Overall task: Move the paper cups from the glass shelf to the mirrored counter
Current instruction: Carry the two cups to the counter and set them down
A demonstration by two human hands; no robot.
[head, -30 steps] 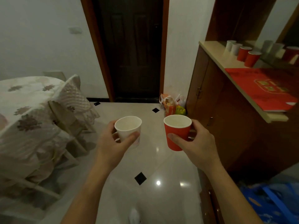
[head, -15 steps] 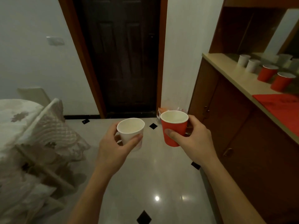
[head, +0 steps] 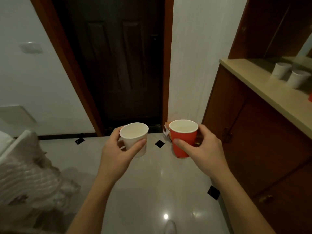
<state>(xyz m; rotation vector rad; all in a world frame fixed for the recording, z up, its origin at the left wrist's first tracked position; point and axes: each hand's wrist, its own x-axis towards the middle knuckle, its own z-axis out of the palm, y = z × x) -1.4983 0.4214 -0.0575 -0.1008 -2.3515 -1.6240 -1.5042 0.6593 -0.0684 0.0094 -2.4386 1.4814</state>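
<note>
**Two cups in hand, swinging round toward the tabletop**

I have one cup in each of my hands. My left hand is wrapped around the white cup, thumb across its front and fingers behind; my right hand is clamped on the red cup the same way. Both cups are upright, mouths up, held side by side but not touching, above the glossy floor.

Compared with a second ago, my view has swung: the tabletop was fully in sight at the right with its red cups and a red mat, and now only its near corner shows, with two white cups standing on it just in front of the mirror. The dark door has grown larger and sits straight ahead. The cups in my grip have kept their pose throughout. I read this as mid-carry: I am closing on the far end of the cabinet, and neither cup is set down yet.

Around me, a cloth-draped chair crowds the left, and a small orange bag sits on the floor by the wall, just behind the red cup. The brown cabinet runs along the right. Nothing lies between my hands and the tabletop edge; the bare stretch beside the two white cups looks like the likely landing spot, though I would need to lift over the edge and avoid knocking them.
</note>
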